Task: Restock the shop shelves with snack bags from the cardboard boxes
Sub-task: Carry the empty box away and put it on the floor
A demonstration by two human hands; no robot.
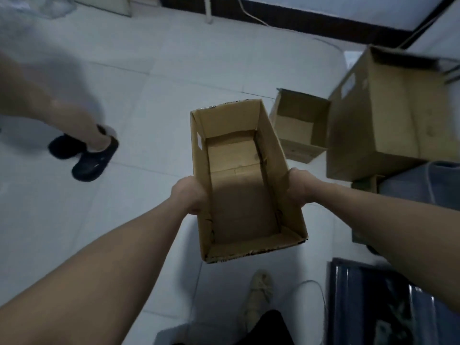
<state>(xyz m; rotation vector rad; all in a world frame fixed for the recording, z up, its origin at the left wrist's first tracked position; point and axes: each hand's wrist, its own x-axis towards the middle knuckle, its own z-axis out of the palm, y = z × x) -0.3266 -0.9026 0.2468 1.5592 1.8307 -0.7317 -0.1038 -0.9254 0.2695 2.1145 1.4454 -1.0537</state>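
My left hand (190, 195) grips the left wall of an open cardboard box (236, 215) and my right hand (300, 188) grips its right wall. Between them I hold it above the tiled floor (174, 83). The box is empty down to its bottom flaps, so I judge its stock is out and it can be set aside. Just beyond it a smaller open box (298, 125) sits on the floor, also empty. Beside that stands a larger box (388, 120); I cannot tell what it holds, so stock may remain there. No snack bags or shelves show here. Another person's dark slippers (84, 155) are off to my left.
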